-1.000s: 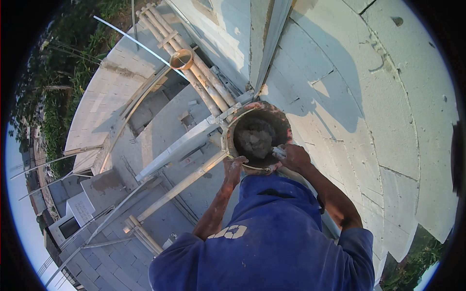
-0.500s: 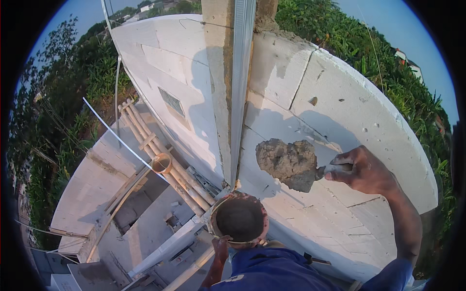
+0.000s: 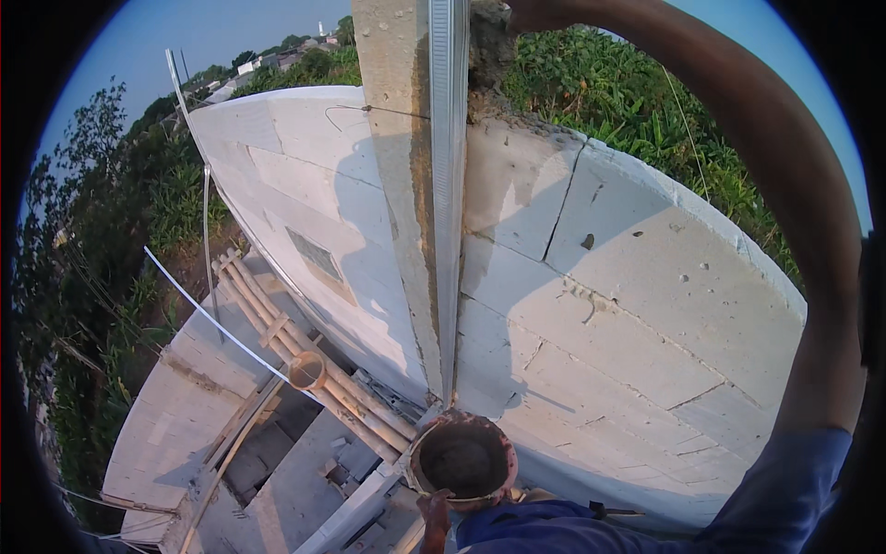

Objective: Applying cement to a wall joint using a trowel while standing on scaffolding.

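Note:
At the lower middle, my left hand (image 3: 436,508) grips the rim of a round bucket (image 3: 506,454), its fingers hooked over the edge. Grey wet mortar (image 3: 461,459) lies inside it. My right arm is stretched up and over to the top of the picture, where my right hand (image 3: 540,13) is partly cut off by the edge. It appears closed, as on the trowel handle half a second ago; the trowel itself is out of sight. Just beneath this hand, rough mortar (image 3: 489,57) clings beside a ribbed metal strip (image 3: 446,138) along the concrete column (image 3: 392,102).
White block walls curve away right (image 3: 646,277) and left (image 3: 305,175) of the column. Bamboo poles (image 3: 277,319) with a round ring-shaped thing (image 3: 307,370) lie lower left, above a lower level with rubble. A thin white pipe (image 3: 208,314) slants there. Green plants (image 3: 591,92) grow beyond the wall.
My right hand has swung from the right wall up to the column's top, and the trowel with its mortar load has left view. My left hand stays at the bucket. The view has tilted up.

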A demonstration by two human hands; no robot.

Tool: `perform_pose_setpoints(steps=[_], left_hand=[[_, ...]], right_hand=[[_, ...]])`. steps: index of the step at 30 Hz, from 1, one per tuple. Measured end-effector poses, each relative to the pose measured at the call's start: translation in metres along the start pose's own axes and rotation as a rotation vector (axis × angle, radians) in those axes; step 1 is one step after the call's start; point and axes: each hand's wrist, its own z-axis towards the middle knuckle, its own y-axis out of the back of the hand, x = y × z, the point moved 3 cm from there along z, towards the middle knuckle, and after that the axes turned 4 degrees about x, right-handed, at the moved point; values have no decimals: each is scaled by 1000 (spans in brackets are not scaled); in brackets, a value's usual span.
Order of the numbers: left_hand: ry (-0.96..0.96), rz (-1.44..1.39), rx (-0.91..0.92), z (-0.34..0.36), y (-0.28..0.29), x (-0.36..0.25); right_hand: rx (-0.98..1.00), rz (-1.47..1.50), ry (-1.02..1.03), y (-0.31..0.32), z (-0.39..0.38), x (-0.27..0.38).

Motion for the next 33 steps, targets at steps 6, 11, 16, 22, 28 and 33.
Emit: perform_pose_setpoints(steps=[6, 11, 16, 22, 28, 33], left_hand=[[-158, 63, 63, 3, -21, -24], [-162, 116, 67, -14, -22, -32], [-240, 49, 44, -17, -18, -27], [-139, -71, 67, -27, -30, -43], [-362, -36, 57, -15, -32, -52], [-174, -116, 60, -16, -25, -64]], right_hand=[[-272, -8, -83, -9, -15, 3], [-319, -8, -230, -16, -62, -61], [-25, 310, 205, -38, -110, -94], [-55, 116, -83, -35, -133, -20], [-361, -197, 15, -50, -125, -15], [-26, 29, -95, -25, -133, -6]])
